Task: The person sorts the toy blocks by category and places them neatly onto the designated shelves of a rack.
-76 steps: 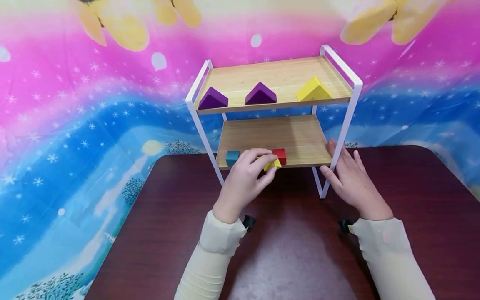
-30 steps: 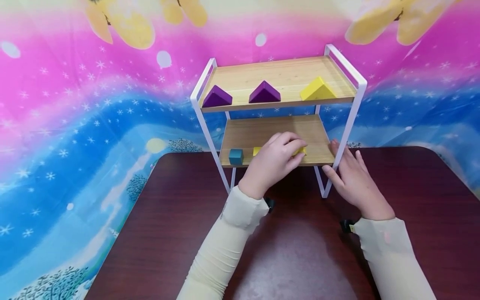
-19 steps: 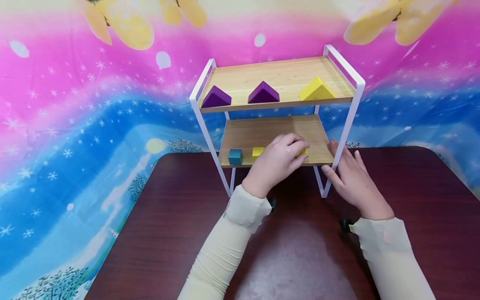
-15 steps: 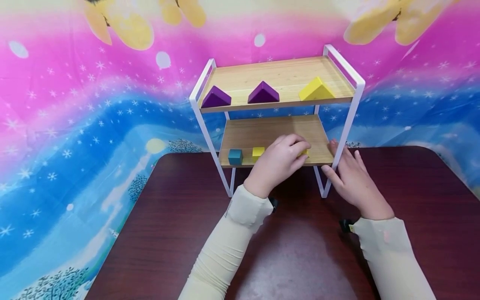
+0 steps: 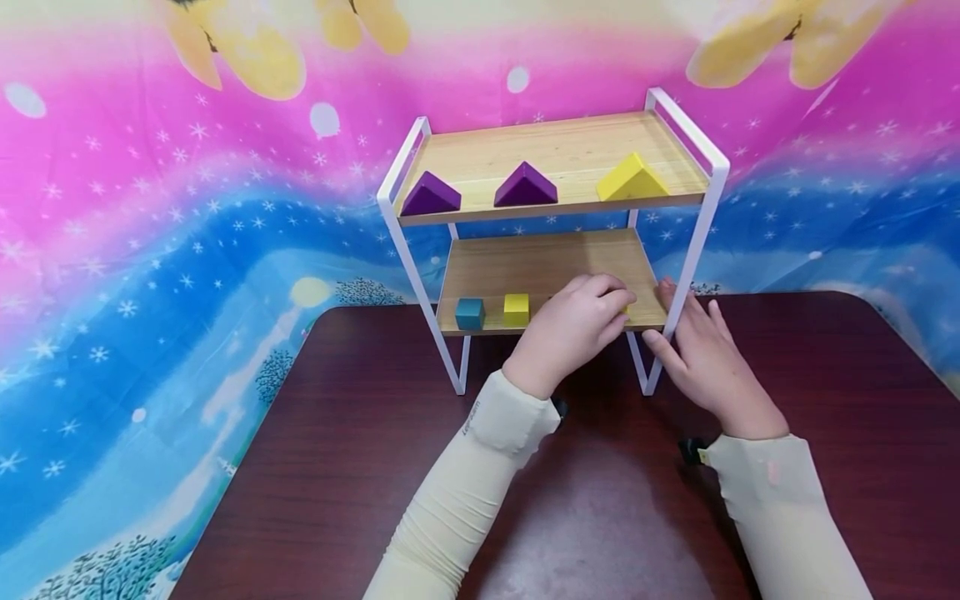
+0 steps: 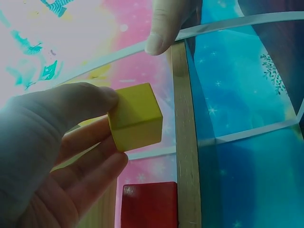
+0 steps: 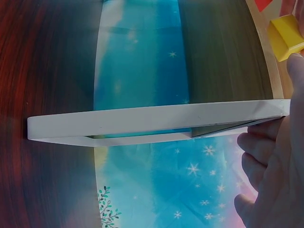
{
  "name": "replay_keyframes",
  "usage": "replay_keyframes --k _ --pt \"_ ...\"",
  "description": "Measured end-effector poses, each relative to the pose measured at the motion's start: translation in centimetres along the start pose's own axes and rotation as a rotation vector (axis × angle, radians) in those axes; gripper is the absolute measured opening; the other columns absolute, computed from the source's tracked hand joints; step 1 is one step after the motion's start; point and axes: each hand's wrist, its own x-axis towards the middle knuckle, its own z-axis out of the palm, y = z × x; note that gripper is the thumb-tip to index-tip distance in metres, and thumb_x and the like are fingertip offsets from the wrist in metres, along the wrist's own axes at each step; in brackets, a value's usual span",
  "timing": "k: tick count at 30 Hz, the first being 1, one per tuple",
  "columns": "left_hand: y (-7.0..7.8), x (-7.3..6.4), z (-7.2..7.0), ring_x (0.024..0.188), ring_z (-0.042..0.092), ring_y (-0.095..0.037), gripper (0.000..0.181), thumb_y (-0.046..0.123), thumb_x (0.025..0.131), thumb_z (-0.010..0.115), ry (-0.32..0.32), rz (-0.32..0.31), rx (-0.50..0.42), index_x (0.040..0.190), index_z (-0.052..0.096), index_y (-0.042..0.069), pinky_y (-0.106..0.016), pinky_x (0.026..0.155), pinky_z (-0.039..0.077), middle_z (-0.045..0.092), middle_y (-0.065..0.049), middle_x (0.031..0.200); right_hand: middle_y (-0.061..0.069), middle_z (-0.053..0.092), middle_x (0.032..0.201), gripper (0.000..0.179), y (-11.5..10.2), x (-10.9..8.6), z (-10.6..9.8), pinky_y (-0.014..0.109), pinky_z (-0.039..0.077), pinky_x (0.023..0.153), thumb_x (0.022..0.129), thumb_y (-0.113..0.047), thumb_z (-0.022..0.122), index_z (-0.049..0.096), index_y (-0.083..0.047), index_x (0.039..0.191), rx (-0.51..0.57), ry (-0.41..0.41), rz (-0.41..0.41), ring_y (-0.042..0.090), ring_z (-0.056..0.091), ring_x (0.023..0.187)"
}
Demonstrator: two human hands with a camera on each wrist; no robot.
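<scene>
My left hand (image 5: 572, 333) pinches a yellow cube (image 6: 135, 116) between thumb and fingertips, at the right part of the shelf rack's lower board (image 5: 555, 258). The fingers hide most of that cube in the head view. A red cube (image 6: 149, 204) sits at the board's edge beside the hand, hidden behind it in the head view. Farther left along the front edge are another yellow cube (image 5: 516, 309) and a teal cube (image 5: 470, 313). My right hand (image 5: 708, 367) holds the rack's white right leg (image 5: 693, 242), thumb in front, fingers behind.
On the upper board (image 5: 540, 150) stand a left purple triangular block (image 5: 431, 194), a middle purple triangular block (image 5: 526, 185) and a yellow triangular block (image 5: 632, 179). The rack stands on a dark reddish table (image 5: 315, 467), before a colourful patterned backdrop (image 5: 187, 183).
My left hand has moved right along the lower board with the yellow cube, covering the red cube and uncovering the other yellow one. My right hand has stayed at the leg.
</scene>
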Motion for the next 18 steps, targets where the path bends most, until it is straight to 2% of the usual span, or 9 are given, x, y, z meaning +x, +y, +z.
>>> replay_keyframes --k 6,13,18 --pt "0.11 0.13 0.26 0.112 0.054 -0.013 0.032 0.028 0.092 0.060 -0.003 0.003 0.026 0.122 0.065 0.017 -0.019 0.099 0.037 0.060 0.000 0.121 0.012 0.015 0.155 0.066 0.06 -0.04 0.04 0.056 -0.005 0.110 0.100 -0.040 0.040 0.010 -0.011 0.151 0.003 0.003 -0.004 0.030 0.004 0.143" --pt "0.22 0.33 0.44 0.112 0.054 -0.013 0.032 0.030 0.093 0.059 -0.054 -0.017 0.068 0.123 0.064 0.019 -0.020 0.097 0.040 0.060 0.000 0.123 0.013 0.016 0.155 0.067 0.07 -0.07 0.06 0.055 -0.005 0.110 0.099 -0.040 0.042 0.010 -0.011 0.151 0.006 0.005 -0.002 0.027 0.003 0.143" --pt "0.33 0.44 0.49 0.111 0.054 -0.014 0.032 0.030 0.093 0.060 -0.063 -0.026 0.076 0.122 0.065 0.019 -0.021 0.096 0.042 0.061 0.000 0.121 0.012 0.015 0.156 0.067 0.00 -0.01 0.07 0.053 -0.008 0.110 0.099 -0.040 0.043 0.011 -0.012 0.151 0.014 0.006 -0.008 0.026 0.003 0.143"
